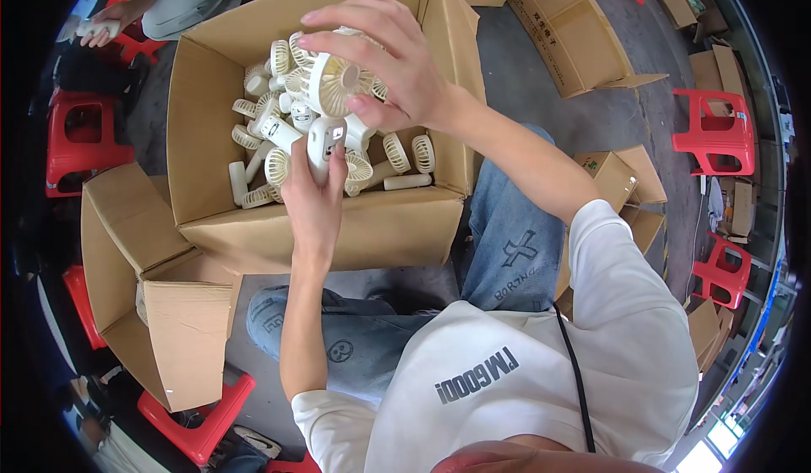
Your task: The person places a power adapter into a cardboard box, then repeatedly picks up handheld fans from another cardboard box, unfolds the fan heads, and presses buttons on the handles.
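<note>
Over a large open cardboard box is a white handheld fan, its round caged head turned up and away from me. My left hand is closed round its handle. Above it, my right hand is spread, its fingers curved over the fan head, with the thumb close to the cage; whether they touch is unclear. Several more white fans lie jumbled inside the box below both hands, some with round cages showing and some with only handles visible.
An open carton stands at the lower left, others at the upper right and by my knee. Red stools are on both sides. At the upper left, another person's hand holds a white object.
</note>
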The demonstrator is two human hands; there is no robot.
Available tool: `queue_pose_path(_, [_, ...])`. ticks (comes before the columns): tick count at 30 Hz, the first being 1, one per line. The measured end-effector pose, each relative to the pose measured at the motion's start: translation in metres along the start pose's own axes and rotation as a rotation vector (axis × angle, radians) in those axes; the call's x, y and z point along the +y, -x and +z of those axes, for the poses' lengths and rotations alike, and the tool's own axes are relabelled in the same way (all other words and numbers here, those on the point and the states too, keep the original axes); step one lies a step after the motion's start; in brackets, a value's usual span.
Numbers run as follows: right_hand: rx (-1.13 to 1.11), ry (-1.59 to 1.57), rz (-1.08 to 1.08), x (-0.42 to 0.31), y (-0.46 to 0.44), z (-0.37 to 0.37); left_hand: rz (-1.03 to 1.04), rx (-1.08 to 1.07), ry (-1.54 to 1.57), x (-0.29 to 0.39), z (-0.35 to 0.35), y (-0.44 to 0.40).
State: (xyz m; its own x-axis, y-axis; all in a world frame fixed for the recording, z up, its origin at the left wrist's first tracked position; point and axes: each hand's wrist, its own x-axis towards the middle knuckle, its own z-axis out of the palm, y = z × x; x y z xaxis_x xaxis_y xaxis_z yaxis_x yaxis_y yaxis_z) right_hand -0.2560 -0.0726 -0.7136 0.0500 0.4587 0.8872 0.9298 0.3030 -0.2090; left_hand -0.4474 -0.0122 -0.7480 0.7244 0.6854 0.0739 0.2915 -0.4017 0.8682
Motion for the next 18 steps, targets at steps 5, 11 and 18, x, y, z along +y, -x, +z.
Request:
queue_pose_path(5, [-0.008,-0.005,0.004,0.0028,0.0014,0.0004,-0.027,-0.007,0.002,0.0023,-0.0007,-0.0018])
queue_pose_path(11, [-0.027,0.001,0.017,0.0043,0.0025,0.0001,-0.001,0.005,-0.016,-0.0008,0.0011,-0.0025])
queue_pose_path(18, [-0.020,-0.012,0.020,0.0052,0.0022,0.0012,0.012,-0.018,-0.027,-0.0028,-0.0011,-0.0046])
